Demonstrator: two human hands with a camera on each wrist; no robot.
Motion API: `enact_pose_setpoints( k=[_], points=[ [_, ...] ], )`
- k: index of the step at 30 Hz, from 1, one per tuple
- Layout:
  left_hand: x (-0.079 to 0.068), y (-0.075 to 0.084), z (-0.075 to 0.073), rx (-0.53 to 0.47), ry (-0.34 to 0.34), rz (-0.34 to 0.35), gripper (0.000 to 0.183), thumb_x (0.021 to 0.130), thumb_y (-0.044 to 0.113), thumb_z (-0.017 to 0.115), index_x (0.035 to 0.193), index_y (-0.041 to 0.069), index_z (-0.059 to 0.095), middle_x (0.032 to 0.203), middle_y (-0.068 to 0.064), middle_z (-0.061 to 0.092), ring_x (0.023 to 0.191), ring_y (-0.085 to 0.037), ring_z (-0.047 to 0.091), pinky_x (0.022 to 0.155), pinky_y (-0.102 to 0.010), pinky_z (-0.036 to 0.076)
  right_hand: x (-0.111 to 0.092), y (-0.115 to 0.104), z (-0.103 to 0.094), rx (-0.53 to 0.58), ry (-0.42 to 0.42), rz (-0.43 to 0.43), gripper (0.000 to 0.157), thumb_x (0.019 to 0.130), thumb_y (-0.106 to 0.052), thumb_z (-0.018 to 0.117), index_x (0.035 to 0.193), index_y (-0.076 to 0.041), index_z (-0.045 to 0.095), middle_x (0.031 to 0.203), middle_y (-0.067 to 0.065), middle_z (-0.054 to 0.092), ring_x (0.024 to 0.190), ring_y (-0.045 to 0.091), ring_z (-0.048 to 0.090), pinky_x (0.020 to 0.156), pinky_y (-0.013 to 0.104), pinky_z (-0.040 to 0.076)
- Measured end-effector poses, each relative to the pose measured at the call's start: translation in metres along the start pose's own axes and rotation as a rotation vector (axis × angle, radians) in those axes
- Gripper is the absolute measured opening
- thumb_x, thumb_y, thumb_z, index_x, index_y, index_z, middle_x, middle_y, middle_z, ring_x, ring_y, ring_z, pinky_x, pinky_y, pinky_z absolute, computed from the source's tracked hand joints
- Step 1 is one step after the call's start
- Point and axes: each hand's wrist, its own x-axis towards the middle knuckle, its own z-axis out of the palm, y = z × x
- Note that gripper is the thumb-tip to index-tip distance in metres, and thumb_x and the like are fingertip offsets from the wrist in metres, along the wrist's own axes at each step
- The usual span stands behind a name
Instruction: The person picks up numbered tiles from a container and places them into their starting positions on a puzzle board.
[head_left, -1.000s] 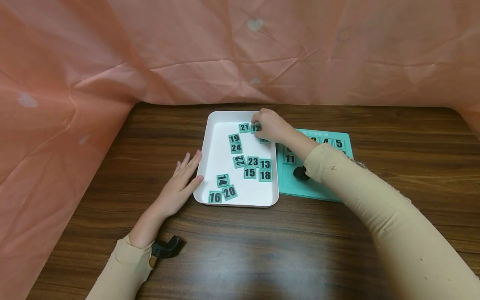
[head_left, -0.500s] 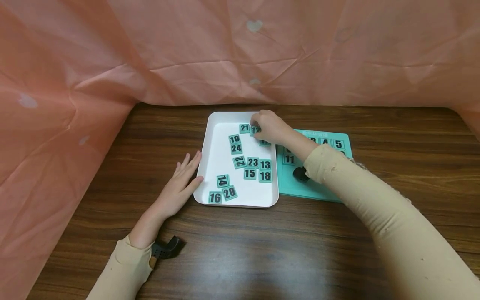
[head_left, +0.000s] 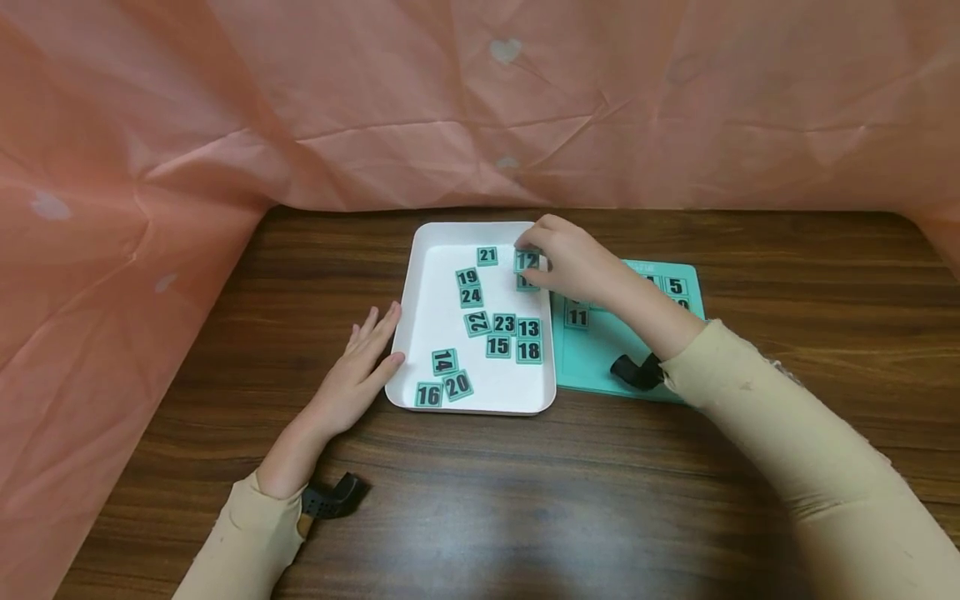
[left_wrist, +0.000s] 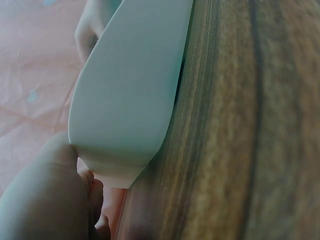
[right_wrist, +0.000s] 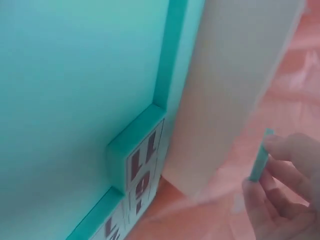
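Observation:
In the head view my right hand (head_left: 576,257) pinches the number tile 12 (head_left: 527,260) above the upper right of the white tray (head_left: 410,333). The right wrist view shows that tile (right_wrist: 261,157) edge-on between thumb and fingers, raised over the tray wall. Another tile (head_left: 527,283) lies partly hidden under the hand. My left hand (head_left: 356,371) rests at the tray's left side, fingers straight, thumb touching the rim. Several tiles, such as 21 (head_left: 487,256), 23 (head_left: 504,323) and 16 (head_left: 429,395), lie loose in the tray.
Right of the tray, a teal number board (head_left: 592,358) lies partly under my right forearm. Tile 11 (head_left: 577,315) and tile 5 (head_left: 676,286) sit in it. A pink cloth (head_left: 480,108) hangs behind the wooden table (head_left: 480,500).
My right hand has lifted tile 12 from beside tile 21 and moved it slightly right. The right forearm has shifted right too. My left hand stays at the tray.

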Motion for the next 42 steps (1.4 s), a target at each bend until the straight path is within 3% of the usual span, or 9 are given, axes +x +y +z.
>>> enact_pose_setpoints(
  k=[6,17,27,36,42],
  points=[
    [0.001,-0.002,-0.001,-0.004,-0.001,-0.006,0.058,0.096,0.035,0.042,0.146,0.028,0.013,0.15,0.012,0.012,0.14,-0.02,0.001,0.111,-0.047,-0.001,-0.033,0.01,-0.008,0.009,0.025,0.038,0.034,0.079,-0.015,0.069,0.11,-0.004,0.062,0.109,0.01,0.053,0.094,0.022,0.051,0.081,0.037,0.047],
    [0.001,-0.004,-0.001,-0.002,0.002,-0.003,0.058,0.096,0.036,0.041,0.146,0.03,0.012,0.15,0.012,0.012,0.14,-0.02,0.001,0.11,-0.047,-0.001,-0.078,0.035,-0.011,0.013,-0.018,0.122,0.032,0.076,-0.009,0.07,0.107,-0.002,0.064,0.105,0.011,0.057,0.087,0.023,0.052,0.076,0.038,0.047],
    [0.001,-0.005,0.0,-0.004,-0.002,0.001,0.058,0.096,0.034,0.042,0.146,0.029,0.012,0.151,0.009,0.013,0.139,-0.023,0.002,0.11,-0.049,-0.001,-0.085,0.05,-0.005,0.031,-0.029,0.126,0.031,0.076,-0.008,0.071,0.106,-0.003,0.065,0.105,0.01,0.059,0.087,0.023,0.054,0.076,0.038,0.047],
    [0.001,-0.005,0.0,-0.011,-0.005,-0.002,0.059,0.096,0.031,0.044,0.146,0.03,0.012,0.151,0.009,0.013,0.139,-0.023,0.002,0.11,-0.048,-0.001,-0.086,0.057,0.003,0.023,-0.076,0.056,0.029,0.078,-0.011,0.07,0.106,-0.003,0.065,0.104,0.012,0.06,0.093,0.024,0.055,0.08,0.042,0.046],
    [0.002,-0.003,0.0,-0.015,-0.011,-0.01,0.059,0.096,0.03,0.044,0.146,0.029,0.012,0.151,0.008,0.013,0.139,-0.023,0.002,0.11,-0.049,-0.001,-0.086,0.056,0.011,0.006,-0.059,0.058,0.029,0.079,-0.012,0.069,0.106,-0.004,0.065,0.103,0.01,0.059,0.09,0.022,0.054,0.076,0.04,0.046]
  ],
)
